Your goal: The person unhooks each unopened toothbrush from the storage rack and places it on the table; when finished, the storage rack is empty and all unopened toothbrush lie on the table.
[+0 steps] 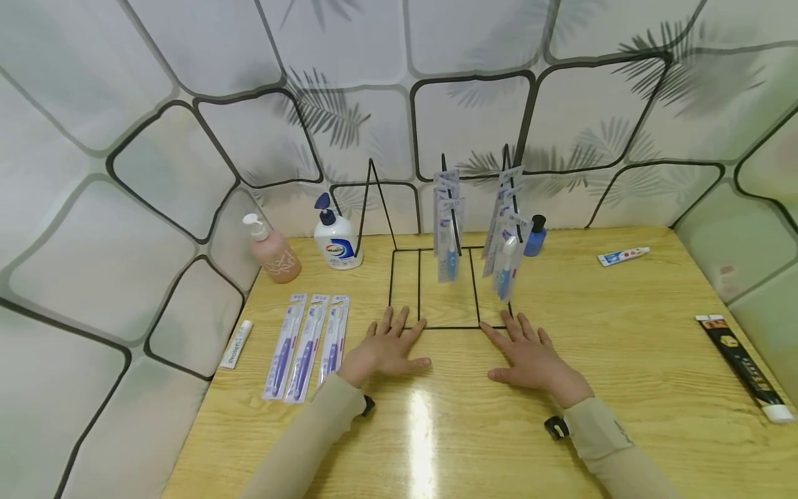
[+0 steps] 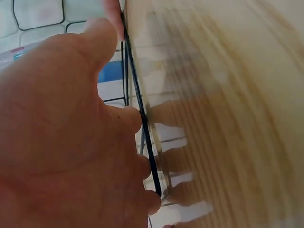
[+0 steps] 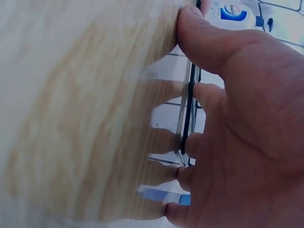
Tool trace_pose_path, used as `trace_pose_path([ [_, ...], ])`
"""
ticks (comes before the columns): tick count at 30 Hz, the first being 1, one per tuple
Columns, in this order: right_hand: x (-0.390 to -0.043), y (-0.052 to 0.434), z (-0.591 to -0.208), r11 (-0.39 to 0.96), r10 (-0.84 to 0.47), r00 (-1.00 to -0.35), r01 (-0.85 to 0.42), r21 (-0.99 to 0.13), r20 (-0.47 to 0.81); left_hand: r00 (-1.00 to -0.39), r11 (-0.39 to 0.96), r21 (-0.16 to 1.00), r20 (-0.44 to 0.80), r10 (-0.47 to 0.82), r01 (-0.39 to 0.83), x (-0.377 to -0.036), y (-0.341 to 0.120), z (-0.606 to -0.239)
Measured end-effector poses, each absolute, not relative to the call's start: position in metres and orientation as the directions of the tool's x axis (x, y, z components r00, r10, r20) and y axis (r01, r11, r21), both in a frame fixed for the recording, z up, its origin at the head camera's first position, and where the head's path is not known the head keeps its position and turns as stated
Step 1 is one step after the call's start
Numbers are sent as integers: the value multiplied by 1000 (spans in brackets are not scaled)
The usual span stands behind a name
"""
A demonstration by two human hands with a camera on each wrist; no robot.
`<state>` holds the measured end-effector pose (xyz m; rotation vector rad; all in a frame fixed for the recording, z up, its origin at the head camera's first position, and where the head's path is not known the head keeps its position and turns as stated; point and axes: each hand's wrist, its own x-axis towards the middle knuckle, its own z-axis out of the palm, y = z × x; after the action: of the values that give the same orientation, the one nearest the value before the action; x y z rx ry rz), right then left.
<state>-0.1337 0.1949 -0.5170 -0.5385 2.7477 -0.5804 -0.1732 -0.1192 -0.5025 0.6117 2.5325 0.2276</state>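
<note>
My left hand (image 1: pixel 389 350) lies with fingers spread on the table, fingertips at the front wire of a black wire rack (image 1: pixel 449 328). On the other side my right hand (image 1: pixel 530 357) is spread too, its fingertips by the rack's front right corner. Both wrist views show fingertips against or close to the black wire (image 2: pixel 142 114). Packaged blue toothbrushes hang from the rack's middle arm (image 1: pixel 450 249) and right arm (image 1: pixel 506 270); its left arm carries nothing. Left of my left hand lie three packaged purple toothbrushes (image 1: pixel 305 350), side by side.
A pink pump bottle (image 1: pixel 277 256) and white pump bottle (image 1: pixel 338 239) stand back left. A blue bottle (image 1: pixel 536 235) stands behind the rack's right side. Toothpaste tubes lie around: a white one (image 1: pixel 237 344) left, a small one (image 1: pixel 623 256) back right, a black one (image 1: pixel 742 364) right.
</note>
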Motion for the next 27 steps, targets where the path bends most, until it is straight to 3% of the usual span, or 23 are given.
trace_pose_path([
  [8,-133,188,-511,873,-397,-903,-317,-371,-163,-776,901,214,-458,433,377,-168,-116,-502],
  [12,-134,176,-501,871,-396,-917,-358,-337,-50,-774,901,192,-461,433,389,-167,-115,-501],
  [19,-148,142,-470,709,-333,-881,-468,-527,335,-774,908,180,-475,418,379,-170,-115,-504],
  [27,-163,111,-445,606,-272,-857,-506,-613,438,-772,919,206,-498,395,337,-175,-116,-517],
])
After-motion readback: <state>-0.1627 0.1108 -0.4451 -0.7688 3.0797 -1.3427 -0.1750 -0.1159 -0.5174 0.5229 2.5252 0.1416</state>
